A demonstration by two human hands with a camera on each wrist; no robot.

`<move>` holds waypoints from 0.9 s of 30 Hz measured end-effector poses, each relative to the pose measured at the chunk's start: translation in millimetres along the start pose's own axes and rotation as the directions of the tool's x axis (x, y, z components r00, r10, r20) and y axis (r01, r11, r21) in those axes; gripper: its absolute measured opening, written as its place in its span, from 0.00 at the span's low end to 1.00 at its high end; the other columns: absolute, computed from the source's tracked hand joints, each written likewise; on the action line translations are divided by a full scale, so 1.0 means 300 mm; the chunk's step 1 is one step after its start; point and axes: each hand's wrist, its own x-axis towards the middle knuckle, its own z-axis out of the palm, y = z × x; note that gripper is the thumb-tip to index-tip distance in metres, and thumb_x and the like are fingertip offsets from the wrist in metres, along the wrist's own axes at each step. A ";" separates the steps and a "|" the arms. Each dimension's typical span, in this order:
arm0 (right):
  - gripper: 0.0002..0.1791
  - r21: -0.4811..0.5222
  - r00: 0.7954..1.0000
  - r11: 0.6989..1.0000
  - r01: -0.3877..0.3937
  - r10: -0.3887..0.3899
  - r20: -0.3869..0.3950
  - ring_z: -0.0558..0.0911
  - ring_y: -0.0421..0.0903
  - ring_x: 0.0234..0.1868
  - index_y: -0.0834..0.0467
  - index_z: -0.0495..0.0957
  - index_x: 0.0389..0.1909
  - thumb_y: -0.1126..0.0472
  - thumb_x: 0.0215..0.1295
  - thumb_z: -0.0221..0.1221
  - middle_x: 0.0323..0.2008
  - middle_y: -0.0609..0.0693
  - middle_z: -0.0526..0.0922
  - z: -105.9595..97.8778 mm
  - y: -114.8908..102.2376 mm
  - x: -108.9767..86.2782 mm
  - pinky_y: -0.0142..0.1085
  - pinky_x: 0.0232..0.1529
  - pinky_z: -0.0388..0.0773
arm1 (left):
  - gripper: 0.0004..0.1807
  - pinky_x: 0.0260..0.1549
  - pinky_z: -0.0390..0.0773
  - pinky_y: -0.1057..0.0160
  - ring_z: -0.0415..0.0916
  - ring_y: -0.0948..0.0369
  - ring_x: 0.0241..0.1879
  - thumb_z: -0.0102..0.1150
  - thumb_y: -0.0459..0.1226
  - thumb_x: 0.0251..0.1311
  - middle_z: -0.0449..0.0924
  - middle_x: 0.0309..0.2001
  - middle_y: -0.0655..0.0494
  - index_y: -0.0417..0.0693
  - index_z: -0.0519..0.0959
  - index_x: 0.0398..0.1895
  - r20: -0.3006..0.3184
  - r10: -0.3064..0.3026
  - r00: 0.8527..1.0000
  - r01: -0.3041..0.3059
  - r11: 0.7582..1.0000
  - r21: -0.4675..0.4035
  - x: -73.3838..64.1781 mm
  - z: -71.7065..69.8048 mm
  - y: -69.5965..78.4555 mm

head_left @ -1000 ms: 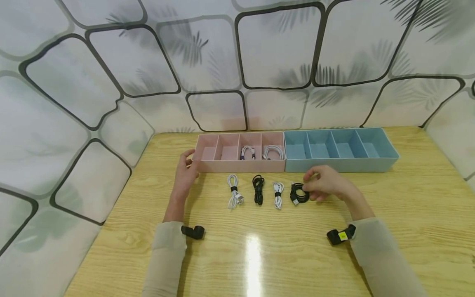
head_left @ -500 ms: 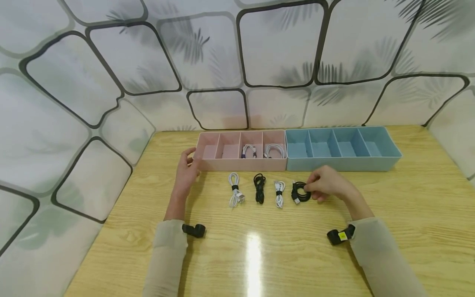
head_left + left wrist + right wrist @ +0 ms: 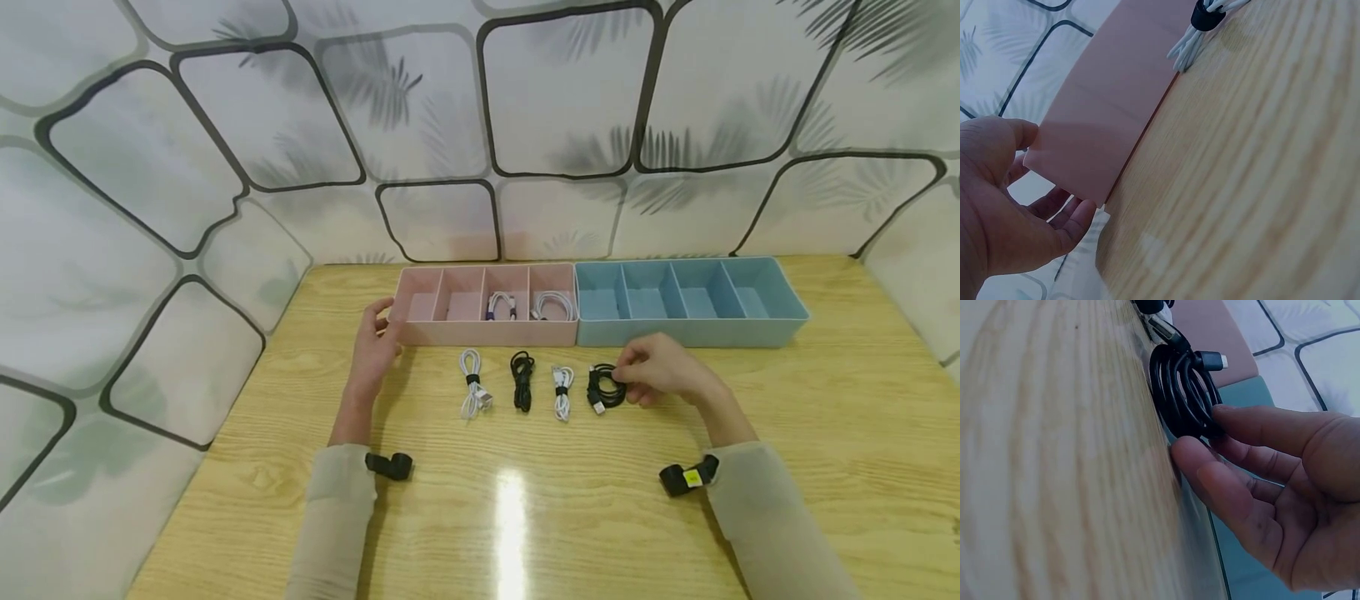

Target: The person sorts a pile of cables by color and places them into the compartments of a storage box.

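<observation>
Black cable ring [image 3: 1169, 394], USB plug [image 3: 598, 407] toward person [image 3: 333, 525], right grip [image 3: 662, 367] pinching it; left grip [image 3: 372, 348] holding pink box [image 3: 487, 334]

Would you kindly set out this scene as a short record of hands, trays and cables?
Left hand: holds the pink tray at its left end
Right hand: pinches the coiled black cable
Blue tray: right of the pink tray
In pink tray: two white cables
Other cables: two white bundles and one black bundle on the table
</observation>
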 end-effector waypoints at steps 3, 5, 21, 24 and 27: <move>0.09 0.017 1.000 1.000 0.004 -0.004 0.003 0.83 0.47 0.24 0.69 0.78 0.39 0.65 0.66 0.61 0.26 0.57 0.83 -0.003 0.003 0.001 0.39 0.25 0.83 | 0.25 0.36 0.74 0.66 0.70 0.55 0.43 0.48 0.41 0.75 0.66 0.51 0.44 0.47 0.63 0.71 -0.006 0.012 1.000 -0.012 1.000 0.002 -0.001 -0.002 0.000; 0.09 0.030 1.000 1.000 0.005 -0.005 0.005 0.84 0.48 0.24 0.70 0.78 0.39 0.65 0.67 0.61 0.26 0.57 0.83 -0.005 0.006 0.003 0.40 0.25 0.83 | 0.25 0.36 0.74 0.65 0.70 0.56 0.43 0.49 0.42 0.75 0.67 0.51 0.44 0.47 0.64 0.71 -0.011 0.019 1.000 -0.019 1.000 -0.001 -0.003 -0.004 0.000; 0.11 0.143 0.999 0.990 -0.008 0.003 0.035 0.86 0.49 0.28 0.75 0.76 0.43 0.69 0.67 0.60 0.29 0.59 0.83 -0.011 0.025 -0.005 0.41 0.31 0.85 | 0.27 0.36 0.73 0.64 0.71 0.55 0.44 0.49 0.43 0.74 0.68 0.53 0.42 0.45 0.62 0.73 0.001 0.019 1.000 -0.019 1.000 -0.006 0.001 -0.002 0.000; 0.12 0.152 0.999 0.988 -0.003 -0.004 0.040 0.86 0.49 0.28 0.76 0.75 0.44 0.69 0.67 0.60 0.29 0.59 0.84 -0.010 0.028 -0.005 0.41 0.31 0.85 | 0.26 0.35 0.73 0.65 0.70 0.58 0.40 0.49 0.42 0.74 0.68 0.50 0.44 0.45 0.64 0.71 -0.006 0.032 0.999 -0.032 0.999 -0.010 0.000 0.000 -0.002; 0.13 0.169 0.999 0.986 0.006 -0.013 0.043 0.86 0.48 0.28 0.77 0.75 0.45 0.69 0.68 0.60 0.28 0.59 0.84 -0.008 0.029 -0.003 0.41 0.31 0.85 | 0.26 0.40 0.73 0.60 0.71 0.52 0.44 0.48 0.40 0.75 0.68 0.50 0.42 0.42 0.63 0.72 0.014 0.024 1.000 -0.024 1.000 -0.015 -0.032 -0.006 0.044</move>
